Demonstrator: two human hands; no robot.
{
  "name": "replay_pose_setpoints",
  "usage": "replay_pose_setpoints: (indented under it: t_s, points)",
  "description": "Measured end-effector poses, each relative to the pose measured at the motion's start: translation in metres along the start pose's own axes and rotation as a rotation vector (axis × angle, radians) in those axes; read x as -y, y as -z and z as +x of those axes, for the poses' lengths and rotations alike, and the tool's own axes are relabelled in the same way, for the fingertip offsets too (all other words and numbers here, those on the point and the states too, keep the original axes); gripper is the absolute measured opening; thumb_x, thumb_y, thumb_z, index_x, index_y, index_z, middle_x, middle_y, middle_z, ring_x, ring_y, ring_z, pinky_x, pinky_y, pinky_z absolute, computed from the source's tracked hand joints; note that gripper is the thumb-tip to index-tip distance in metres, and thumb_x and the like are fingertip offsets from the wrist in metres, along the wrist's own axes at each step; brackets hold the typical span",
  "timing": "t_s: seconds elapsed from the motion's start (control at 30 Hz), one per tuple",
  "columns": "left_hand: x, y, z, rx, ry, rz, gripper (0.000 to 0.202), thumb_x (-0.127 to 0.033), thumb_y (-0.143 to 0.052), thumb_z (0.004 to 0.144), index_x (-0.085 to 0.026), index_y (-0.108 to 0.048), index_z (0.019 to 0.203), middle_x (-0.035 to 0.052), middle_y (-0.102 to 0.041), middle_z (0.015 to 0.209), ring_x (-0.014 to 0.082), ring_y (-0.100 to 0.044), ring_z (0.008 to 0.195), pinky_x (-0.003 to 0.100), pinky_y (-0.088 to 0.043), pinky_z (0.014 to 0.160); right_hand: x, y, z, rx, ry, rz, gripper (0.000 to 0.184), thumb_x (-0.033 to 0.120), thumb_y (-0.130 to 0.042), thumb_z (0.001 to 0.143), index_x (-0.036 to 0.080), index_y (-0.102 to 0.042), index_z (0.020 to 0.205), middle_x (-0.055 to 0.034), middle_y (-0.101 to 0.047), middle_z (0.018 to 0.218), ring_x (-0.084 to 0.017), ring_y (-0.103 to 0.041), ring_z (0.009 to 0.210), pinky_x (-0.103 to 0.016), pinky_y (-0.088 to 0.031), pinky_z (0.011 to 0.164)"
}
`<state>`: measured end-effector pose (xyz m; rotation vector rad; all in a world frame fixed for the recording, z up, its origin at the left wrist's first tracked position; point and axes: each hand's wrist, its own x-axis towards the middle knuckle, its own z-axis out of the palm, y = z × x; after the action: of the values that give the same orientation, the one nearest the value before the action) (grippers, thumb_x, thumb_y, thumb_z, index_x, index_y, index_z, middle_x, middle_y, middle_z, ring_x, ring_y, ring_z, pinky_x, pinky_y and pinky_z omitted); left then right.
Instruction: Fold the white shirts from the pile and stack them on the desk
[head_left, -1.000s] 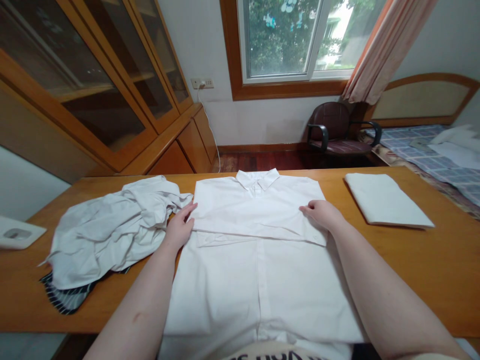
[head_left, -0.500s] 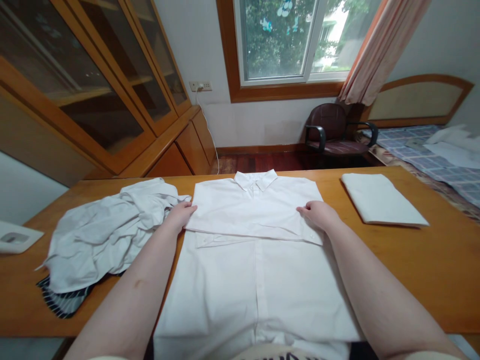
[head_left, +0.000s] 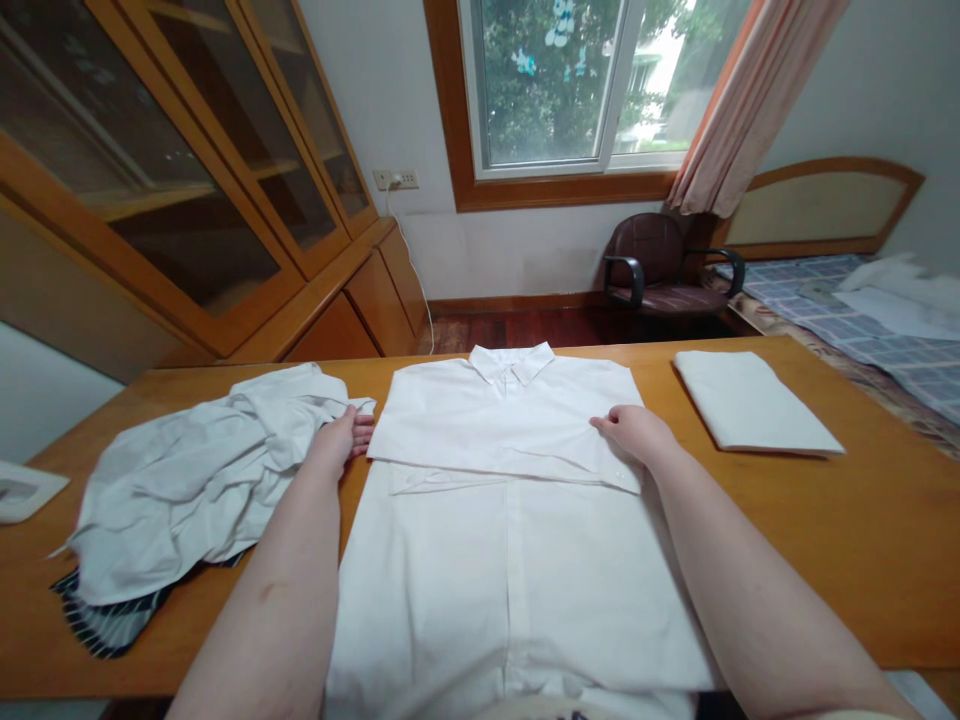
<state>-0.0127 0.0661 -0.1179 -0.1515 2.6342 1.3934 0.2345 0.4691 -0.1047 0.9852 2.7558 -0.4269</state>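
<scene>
A white collared shirt (head_left: 517, 570) lies front up, its collar away from me and its lower end toward my body. Both long sleeves (head_left: 480, 440) are folded across the chest, one over the other. My right hand (head_left: 634, 432) pinches the sleeve fabric near the shirt's right side. Beside the left edge, my left hand (head_left: 351, 437) is off the cloth with its fingers stretched out, holding nothing. Behind that hand is a crumpled heap of white clothing (head_left: 202, 480), with a dark striped cloth (head_left: 109, 615) showing under it.
A neatly folded white garment (head_left: 754, 400) rests at the right of the wooden table (head_left: 847, 540). At the left edge is a white plastic object (head_left: 30, 492). Beyond the table stand a glass-door cabinet (head_left: 210, 210), a brown armchair (head_left: 664, 265) and a bed (head_left: 847, 290).
My left hand has let go of the shirt's left edge, moved slightly left and spread its fingers. My right hand keeps its pinch. The view has shifted slightly.
</scene>
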Motion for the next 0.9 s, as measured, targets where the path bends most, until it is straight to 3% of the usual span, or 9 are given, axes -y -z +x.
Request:
replay_pose_setpoints:
  t_s: [0.1,0.23,0.4,0.63,0.77,0.9]
  points:
    - [0.002,0.004,-0.006,0.134,0.075,-0.086,0.036,-0.046,-0.048,0.079,-0.015,-0.065,0.082,0.0077,-0.068,0.069,0.0208,-0.065,0.067,0.032,-0.052,0.063,0.001,0.000,-0.001,-0.006,-0.001,-0.007,0.044,0.059,-0.044,0.081,0.022,-0.068,0.082,-0.0089,-0.069,0.087,-0.024,-0.061,0.080,-0.029,-0.038,0.062]
    - [0.005,-0.003,-0.007,0.034,-0.102,0.154,0.032,-0.040,-0.062,0.070,-0.019,-0.066,0.094,0.0049,-0.071,0.082,0.0222,-0.066,0.080,0.029,-0.050,0.070,0.002,0.001,-0.002,-0.004,-0.011,0.009,0.044,0.060,-0.044,0.081,0.023,-0.069,0.082,-0.0091,-0.069,0.088,-0.023,-0.061,0.081,-0.029,-0.039,0.064]
    - [0.005,-0.010,-0.005,0.057,-0.275,0.388,0.049,-0.029,-0.056,0.075,-0.019,-0.055,0.123,0.0022,-0.070,0.084,0.0190,-0.065,0.081,0.027,-0.047,0.075,0.002,0.002,-0.003,-0.006,-0.020,0.016,0.043,0.059,-0.045,0.080,0.023,-0.068,0.080,-0.0085,-0.069,0.086,-0.024,-0.061,0.078,-0.029,-0.038,0.061]
    - [0.006,-0.006,-0.009,-0.081,-0.314,0.498,0.039,-0.036,-0.043,0.085,-0.018,-0.062,0.114,0.0102,-0.069,0.102,0.0258,-0.063,0.096,0.035,-0.048,0.083,0.002,0.002,-0.003,-0.011,-0.015,0.045,0.044,0.060,-0.047,0.079,0.021,-0.067,0.078,-0.0091,-0.068,0.083,-0.023,-0.060,0.075,-0.030,-0.035,0.058]
    - [0.002,-0.003,-0.015,-0.106,-0.586,0.415,0.042,-0.038,-0.038,0.088,-0.017,-0.061,0.115,0.0097,-0.064,0.115,0.0229,-0.058,0.108,0.035,-0.043,0.096,-0.007,0.000,0.003,-0.058,-0.034,0.171,0.047,0.061,-0.044,0.081,0.020,-0.066,0.073,-0.0095,-0.067,0.077,-0.022,-0.059,0.073,-0.029,-0.036,0.059]
    - [-0.002,-0.009,-0.022,0.028,-0.849,0.471,0.046,-0.041,-0.036,0.089,-0.015,-0.058,0.120,0.0095,-0.054,0.131,0.0211,-0.046,0.123,0.035,-0.032,0.107,-0.021,-0.003,0.011,-0.181,-0.115,0.585,0.051,0.057,-0.035,0.087,0.018,-0.060,0.065,-0.0078,-0.065,0.067,-0.017,-0.057,0.062,-0.026,-0.039,0.056]
